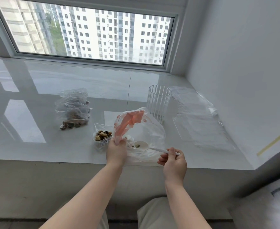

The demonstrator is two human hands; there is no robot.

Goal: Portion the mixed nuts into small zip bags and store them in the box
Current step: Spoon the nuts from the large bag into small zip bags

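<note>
A large clear plastic bag with orange print [140, 129] lies open near the sill's front edge, with only a few nuts left inside. My left hand [116, 150] grips its left rim. My right hand [173, 160] pinches the handle of a white plastic spoon [143, 145], whose bowl sits inside the bag beside the loose nuts. Just left of the big bag stands a small zip bag [103, 136], open and part-filled with mixed nuts. Several filled zip bags [74, 109] are piled further left.
A ribbed clear cup-shaped container [158, 103] stands behind the big bag. A stack of empty clear zip bags [200, 118] lies at the right by the wall. The glossy white sill [37, 96] ends in a front edge just below my hands.
</note>
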